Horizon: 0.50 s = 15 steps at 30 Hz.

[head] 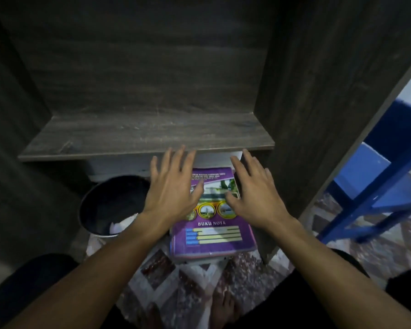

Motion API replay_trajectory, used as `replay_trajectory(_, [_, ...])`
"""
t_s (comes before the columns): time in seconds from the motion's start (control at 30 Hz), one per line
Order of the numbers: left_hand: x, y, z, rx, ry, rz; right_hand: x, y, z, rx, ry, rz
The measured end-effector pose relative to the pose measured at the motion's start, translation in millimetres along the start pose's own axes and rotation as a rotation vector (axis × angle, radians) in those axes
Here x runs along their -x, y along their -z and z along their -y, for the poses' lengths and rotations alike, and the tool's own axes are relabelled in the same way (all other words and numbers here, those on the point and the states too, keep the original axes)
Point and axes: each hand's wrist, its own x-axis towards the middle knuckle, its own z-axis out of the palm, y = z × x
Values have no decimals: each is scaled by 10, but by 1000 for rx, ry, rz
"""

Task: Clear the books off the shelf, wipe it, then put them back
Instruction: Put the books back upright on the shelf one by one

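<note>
Woodgrain in dark grey covers the left wall [10,115] of the unit, and from it the shelf [147,136] runs across to the right-hand upright. Under the shelf, on the left, stands a dark bin [100,205] with a pale rim and some white paper [122,225] lying inside.

Just right of the bin, the left hand [173,186] is stretched forward palm down, fingers straight and spread, holding nothing. Its fingertips reach the shelf's front edge and its thumb lies over the cover below.

The books [211,233] are in a small stack on the patterned floor [171,281], under and in front of the shelf, between the bin and the upright. The top one is purple and reads "BUKU NOTA"; edges of others show beneath it.

The right hand [254,193] is held the same way over the stack's right side, fingers splayed and gripping nothing. From here I can't tell whether either hand touches the cover.

Further right rises the upright [318,91], and past it a blue frame [377,203].
</note>
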Motion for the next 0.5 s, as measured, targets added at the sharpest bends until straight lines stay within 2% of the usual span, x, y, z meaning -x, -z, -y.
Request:
replay_trajectory(0.13, [171,-379,68,76,99,93,36,-417,-145,-66,-92,85])
replay_trajectory(0.27, [277,-763,119,121,173,115,18,-760,-247,-123,-177,161])
replay_trajectory(0.5, [345,-1172,267,312,390,228,-119,-1092,-368,-269,-302,218])
